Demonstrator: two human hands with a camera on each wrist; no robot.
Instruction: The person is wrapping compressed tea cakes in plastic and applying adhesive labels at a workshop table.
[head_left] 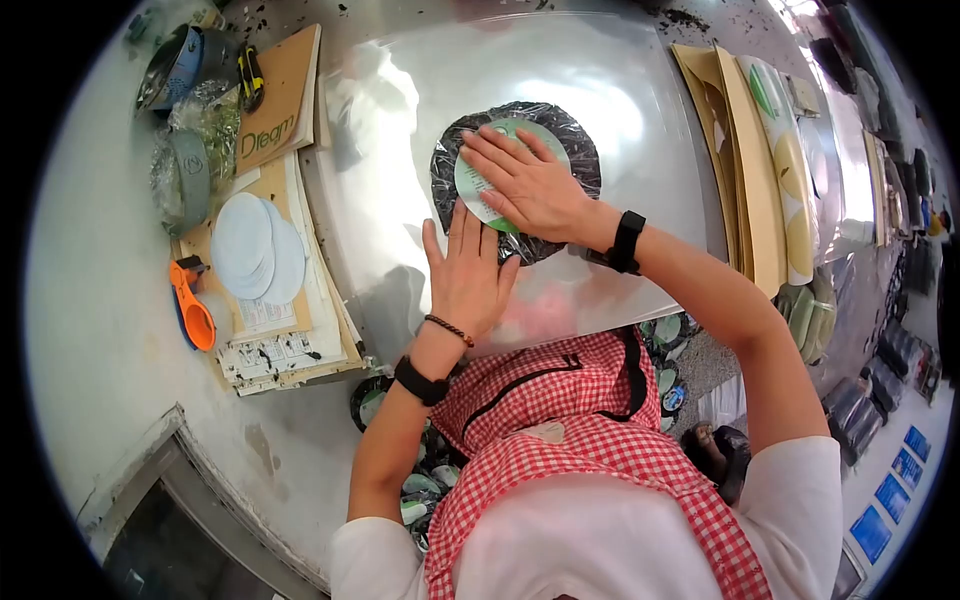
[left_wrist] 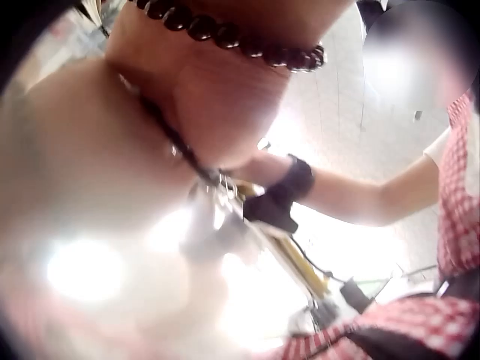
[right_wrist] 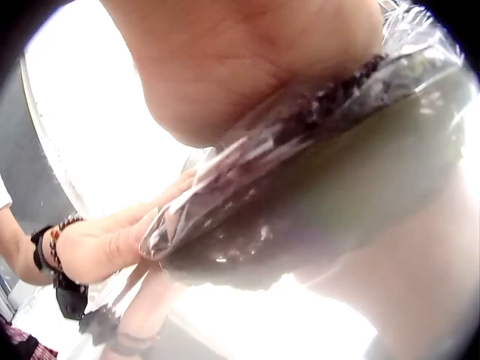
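Observation:
A dark, flat round bundle wrapped in clear crinkled plastic [head_left: 585,180] lies on the glossy work surface in the head view. On top of it is a round pale green and white label [head_left: 550,138]. My right hand [head_left: 537,193] lies across the label with its fingers extended, covering part of it. At the bundle's near edge, my left hand [head_left: 467,280] touches with straight fingertips. The right wrist view shows the heel of the right hand above the plastic wrap [right_wrist: 247,172], with the left hand [right_wrist: 112,244] at its edge.
White paper discs [head_left: 243,245] sit on stacked papers at the left, below a brown "Dream" board [head_left: 275,110] with a yellow and black cutter [head_left: 250,78]. An orange-handled tool [head_left: 197,318] lies nearby. Folded brown card [head_left: 745,170] stands along the right.

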